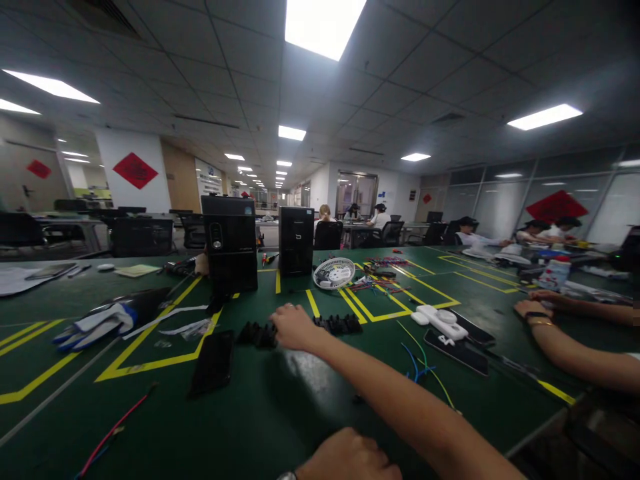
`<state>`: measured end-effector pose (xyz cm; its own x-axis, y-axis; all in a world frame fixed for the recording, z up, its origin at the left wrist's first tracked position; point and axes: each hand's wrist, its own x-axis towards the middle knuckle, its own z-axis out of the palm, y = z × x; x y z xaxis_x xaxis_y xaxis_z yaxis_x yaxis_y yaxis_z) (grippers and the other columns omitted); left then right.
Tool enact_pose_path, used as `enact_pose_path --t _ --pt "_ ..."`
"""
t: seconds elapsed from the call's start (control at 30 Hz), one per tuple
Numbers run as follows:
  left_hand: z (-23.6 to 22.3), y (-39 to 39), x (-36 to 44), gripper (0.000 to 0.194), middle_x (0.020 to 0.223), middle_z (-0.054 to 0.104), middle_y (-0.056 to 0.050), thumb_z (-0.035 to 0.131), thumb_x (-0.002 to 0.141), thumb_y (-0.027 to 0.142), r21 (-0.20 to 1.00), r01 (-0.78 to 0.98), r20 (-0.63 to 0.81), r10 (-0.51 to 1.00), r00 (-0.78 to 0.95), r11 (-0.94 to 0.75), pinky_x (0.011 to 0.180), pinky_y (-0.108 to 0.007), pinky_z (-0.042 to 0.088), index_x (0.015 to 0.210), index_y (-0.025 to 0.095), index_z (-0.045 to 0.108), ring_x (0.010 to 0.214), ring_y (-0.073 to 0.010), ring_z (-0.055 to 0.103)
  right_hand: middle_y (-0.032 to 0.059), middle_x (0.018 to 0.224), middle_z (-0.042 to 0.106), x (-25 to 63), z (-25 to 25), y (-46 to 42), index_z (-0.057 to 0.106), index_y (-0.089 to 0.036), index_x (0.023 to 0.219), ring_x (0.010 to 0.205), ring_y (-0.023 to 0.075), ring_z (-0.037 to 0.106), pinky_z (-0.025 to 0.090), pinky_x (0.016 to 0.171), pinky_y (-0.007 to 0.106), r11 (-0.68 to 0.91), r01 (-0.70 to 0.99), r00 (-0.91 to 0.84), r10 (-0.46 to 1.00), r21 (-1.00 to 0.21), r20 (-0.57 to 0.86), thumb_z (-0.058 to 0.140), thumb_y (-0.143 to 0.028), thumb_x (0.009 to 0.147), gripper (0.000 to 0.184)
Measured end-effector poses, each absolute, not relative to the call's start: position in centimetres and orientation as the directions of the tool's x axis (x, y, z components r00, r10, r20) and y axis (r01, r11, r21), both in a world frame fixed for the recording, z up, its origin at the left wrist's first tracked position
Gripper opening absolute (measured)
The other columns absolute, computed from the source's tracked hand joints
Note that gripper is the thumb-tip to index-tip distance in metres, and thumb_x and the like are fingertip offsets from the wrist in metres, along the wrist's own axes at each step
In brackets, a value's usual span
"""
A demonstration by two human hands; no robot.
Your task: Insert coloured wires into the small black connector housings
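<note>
My right hand (295,328) reaches across the green table (250,407), its fingers bent down over a row of small black plastic parts (256,335). The fingertips close on a part at the row's end. More black parts (340,325) lie just right of that hand. Near the bottom edge, my left hand (350,457) is closed with curled fingers; whatever it may hold is hidden. A black phone (213,362) lies left of the row. Blue and green wires (417,363) lie right of my right forearm, and a red wire (117,427) is at lower left.
Two black boxes (230,243) (296,240) stand behind the hands. A white basket (334,273) and loose wires (385,283) sit beyond. Gloves (103,327) lie left. Phones (456,352) and a white charger (440,321) are right, near another person's arm (575,347).
</note>
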<state>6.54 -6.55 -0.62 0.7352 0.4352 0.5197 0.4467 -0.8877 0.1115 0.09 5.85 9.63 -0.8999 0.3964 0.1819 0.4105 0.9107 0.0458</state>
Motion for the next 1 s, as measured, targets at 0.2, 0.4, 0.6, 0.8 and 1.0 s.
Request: enact_pose_path --t 0.2,0.4,0.6,0.8,1.0 --pt "1.2 -5.8 5.2 0.024 0.060 0.057 -0.003 0.044 0.087 0.027 0.339 0.624 0.600 0.672 0.433 -0.704 0.051 -0.025 0.029 0.066 0.018 0.053 0.055 -0.0128 0.048 0.0085 0.118 0.055 6.4 7.8 10.2 0.053 -0.016 0.118 0.099 0.0208 0.058 0.051 0.083 0.041 0.869 0.490 -0.864 0.473 0.071 0.173 0.053 -0.033 0.091 0.032" --pt "3.2 -3.9 1.6 0.026 0.065 0.048 0.002 0.043 0.089 0.041 0.933 0.238 0.338 0.887 -0.315 -0.271 0.056 -0.023 0.034 0.078 0.019 0.053 0.060 -0.0121 0.045 0.0136 0.114 0.061 7.3 7.5 11.4 0.038 -0.014 0.134 0.108 0.0276 0.056 0.037 0.094 0.047 0.860 0.509 -0.841 0.490 0.033 0.229 0.071 -0.029 0.074 0.070" --pt "3.5 -2.8 -1.5 0.029 0.093 0.057 -0.003 0.042 0.087 0.042 0.900 -0.407 -0.120 0.811 -0.573 -0.154 0.058 -0.029 0.049 0.110 0.025 0.050 0.073 -0.0164 0.059 0.0076 0.119 0.061 10.0 9.8 6.3 0.023 -0.021 0.142 0.112 0.0250 0.054 0.031 0.097 0.040 0.918 0.285 -0.824 0.381 -0.275 0.419 0.067 -0.041 0.076 0.081" --pt "3.9 -3.3 -0.2 0.025 0.079 0.062 -0.005 0.046 0.086 0.030 0.763 -0.646 -0.335 0.867 -0.369 0.021 0.051 -0.028 0.049 0.103 0.016 0.057 0.062 -0.0167 0.060 0.0120 0.135 0.048 13.0 9.4 1.2 0.023 -0.018 0.143 0.124 0.0231 0.043 0.031 0.100 0.038 0.960 0.199 -0.902 0.259 -0.200 0.347 0.061 -0.044 0.083 0.075" --pt "3.9 -3.1 -1.2 0.032 0.071 0.056 -0.004 0.037 0.088 0.034 0.721 -0.693 -0.266 0.930 -0.254 0.017 0.043 -0.028 0.044 0.104 0.013 0.057 0.052 -0.0155 0.055 0.0080 0.127 0.054 22.7 8.4 4.4 0.046 -0.021 0.129 0.120 0.0181 0.046 0.033 0.100 0.030 0.739 0.643 -0.649 0.666 -0.201 0.369 0.051 -0.033 0.091 0.041"
